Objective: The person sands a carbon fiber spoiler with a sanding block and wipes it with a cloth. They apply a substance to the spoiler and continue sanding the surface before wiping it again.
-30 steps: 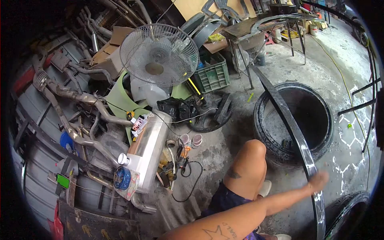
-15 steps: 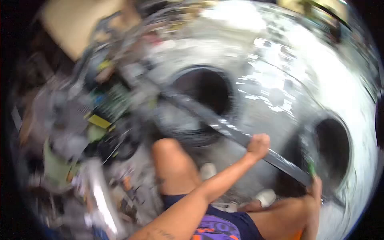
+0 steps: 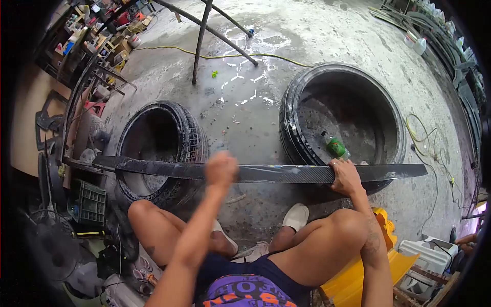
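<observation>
A long, dark carbon-fibre strip (image 3: 286,174) lies nearly level across two upright-facing tyres, the smaller tyre (image 3: 193,135) on the left and the larger tyre (image 3: 290,123) on the right. My right hand (image 3: 346,176) grips the strip's edge near the larger tyre, fingers bent over it. My left hand (image 3: 221,171) is closed in a fist on or just above the strip, left of its middle. Motion blurs that fist, and what it holds, if anything, is hidden. A green-labelled plastic bottle (image 3: 336,147) rests inside the larger tyre.
A metal frame stand (image 3: 200,46) and a yellow hose (image 3: 176,48) are on the concrete floor ahead. At left are a green crate (image 3: 91,202) and a fan (image 3: 48,238). A yellow panel (image 3: 353,281) and a white stool (image 3: 434,250) sit at right. Another person's hand (image 3: 466,239) shows at far right.
The view has swung round, so the strip now runs level instead of slanting. My left fist is farther left in view. My right hand still has hold of the strip.
</observation>
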The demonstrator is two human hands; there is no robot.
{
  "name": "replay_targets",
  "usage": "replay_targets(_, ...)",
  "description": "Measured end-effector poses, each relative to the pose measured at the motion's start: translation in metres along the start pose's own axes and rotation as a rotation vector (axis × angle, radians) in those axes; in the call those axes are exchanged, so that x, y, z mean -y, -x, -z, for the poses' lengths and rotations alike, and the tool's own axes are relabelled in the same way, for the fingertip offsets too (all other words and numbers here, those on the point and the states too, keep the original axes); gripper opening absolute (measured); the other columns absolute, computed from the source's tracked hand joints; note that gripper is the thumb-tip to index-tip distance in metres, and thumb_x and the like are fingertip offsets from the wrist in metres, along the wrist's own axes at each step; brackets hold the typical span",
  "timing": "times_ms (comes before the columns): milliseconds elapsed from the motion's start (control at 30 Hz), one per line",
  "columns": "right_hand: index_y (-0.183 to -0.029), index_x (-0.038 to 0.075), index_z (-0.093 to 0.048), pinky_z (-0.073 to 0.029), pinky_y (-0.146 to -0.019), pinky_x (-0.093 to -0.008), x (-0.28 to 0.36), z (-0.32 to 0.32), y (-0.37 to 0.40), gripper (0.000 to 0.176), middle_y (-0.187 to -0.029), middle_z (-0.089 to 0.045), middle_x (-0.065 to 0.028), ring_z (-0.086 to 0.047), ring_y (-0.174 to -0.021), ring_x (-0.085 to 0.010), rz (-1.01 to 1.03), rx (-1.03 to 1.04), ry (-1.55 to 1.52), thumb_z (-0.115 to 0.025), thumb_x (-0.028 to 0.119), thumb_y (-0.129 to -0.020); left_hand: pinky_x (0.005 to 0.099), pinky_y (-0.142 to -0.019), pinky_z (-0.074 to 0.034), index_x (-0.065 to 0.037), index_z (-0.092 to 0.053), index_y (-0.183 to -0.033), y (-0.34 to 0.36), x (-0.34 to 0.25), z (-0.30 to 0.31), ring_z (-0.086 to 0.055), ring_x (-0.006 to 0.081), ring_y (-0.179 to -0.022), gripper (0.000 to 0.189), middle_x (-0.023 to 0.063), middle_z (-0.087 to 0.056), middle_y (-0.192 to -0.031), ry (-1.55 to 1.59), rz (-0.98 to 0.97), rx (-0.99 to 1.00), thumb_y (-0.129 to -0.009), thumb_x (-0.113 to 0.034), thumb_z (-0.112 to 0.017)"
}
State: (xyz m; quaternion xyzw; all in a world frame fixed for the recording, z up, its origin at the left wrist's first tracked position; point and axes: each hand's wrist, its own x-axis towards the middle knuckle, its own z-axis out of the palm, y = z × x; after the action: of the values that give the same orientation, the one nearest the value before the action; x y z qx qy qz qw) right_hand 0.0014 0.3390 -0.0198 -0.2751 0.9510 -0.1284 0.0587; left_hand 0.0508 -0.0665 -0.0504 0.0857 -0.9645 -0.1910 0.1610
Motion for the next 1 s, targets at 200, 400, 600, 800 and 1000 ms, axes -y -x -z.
replay_targets(200, -0.101, 0.005, -0.059, -0.044, -0.090, -0.0413, -0.010, -0.010, 0.003, 0.042, -0.098, -0.064, -0.0138, -0.061, -0.101, -0.0313, 0.037, -0.089, 0.049, -0.070, 0.012, -0.061, 0.0498, -0.065, -0.048, -0.007, -0.056, -0.073, 0.010, -0.232, -0.096, -0.060, 0.0365, -0.071, 0.015, 0.0175, -0.058, -0.074, 0.297, -0.412, 0.030, -0.080, -0.018, -0.062)
replay_targets(400, -0.102, 0.005, -0.059, -0.043, -0.091, -0.0409, -0.003, -0.004, 0.002, 0.043, -0.098, -0.064, -0.0147, -0.061, -0.101, -0.0322, 0.018, -0.036, 0.015, -0.070, 0.012, -0.062, 0.0488, -0.060, -0.049, -0.007, -0.057, -0.073, -0.018, 0.042, 0.022, -0.061, 0.0351, -0.065, 0.019, 0.0174, -0.060, -0.075, -0.105, 0.256, 0.113, -0.086, -0.021, -0.054)
replay_targets(600, -0.104, 0.005, -0.059, -0.042, -0.090, -0.0418, -0.011, -0.011, 0.001, 0.045, -0.100, -0.064, -0.0149, -0.060, -0.104, -0.0321, 0.022, -0.040, 0.013, -0.070, 0.010, -0.061, 0.0475, -0.065, -0.049, -0.006, -0.057, -0.074, -0.004, -0.132, -0.064, -0.061, 0.0351, -0.071, 0.012, 0.0170, -0.059, -0.073, 0.100, -0.214, 0.023, -0.080, -0.016, -0.059)
replay_targets(800, -0.109, 0.005, -0.058, -0.042, -0.094, -0.0440, -0.008, -0.013, 0.004, 0.049, -0.107, -0.063, -0.0138, -0.058, -0.108, -0.0324, 0.003, -0.008, 0.034, -0.071, 0.011, -0.062, 0.0456, -0.069, -0.050, -0.008, -0.059, -0.072, -0.009, -0.084, -0.045, -0.063, 0.0319, -0.076, 0.016, 0.0154, -0.061, -0.076, -0.073, -0.334, 0.100, -0.081, -0.021, -0.059)
replay_targets(1000, -0.108, 0.005, -0.057, -0.042, -0.093, -0.0436, -0.004, -0.006, 0.000, 0.049, -0.106, -0.063, -0.0141, -0.059, -0.106, -0.0314, -0.008, 0.011, 0.030, -0.072, 0.011, -0.061, 0.0490, -0.061, -0.049, -0.006, -0.057, -0.068, -0.018, 0.037, 0.017, -0.062, 0.0360, -0.067, 0.024, 0.0186, -0.061, -0.071, -0.188, 0.021, 0.098, -0.084, -0.024, -0.057)
